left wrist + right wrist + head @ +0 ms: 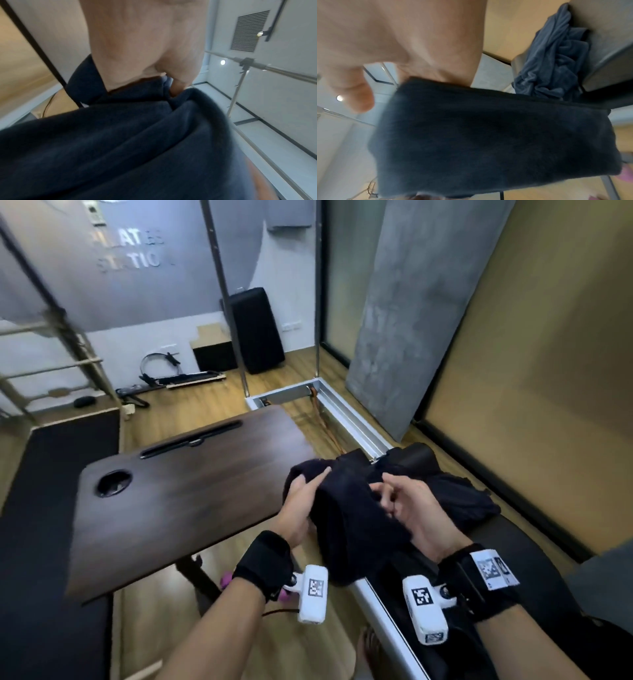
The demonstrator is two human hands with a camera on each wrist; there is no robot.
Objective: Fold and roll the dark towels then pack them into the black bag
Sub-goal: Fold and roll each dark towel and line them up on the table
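Observation:
A dark towel (349,518) hangs in the air between my two hands, just right of the wooden table. My left hand (305,494) grips its left end, fingers curled into a fold (176,88). My right hand (407,505) holds the towel's other side; in the right wrist view the cloth (488,135) hangs from under the fingers while the thumb (359,101) stands free. In the left wrist view the towel (120,142) fills the lower frame. A loose heap of more dark towels (469,501) (556,60) lies on the black padded bench to the right. I cannot make out the black bag.
A dark wooden table (188,491) with a cup hole and a slot stands to the left. The black padded bench (513,546) with a metal rail (352,419) runs along the right wall. A pink dumbbell (227,582) lies on the wooden floor below.

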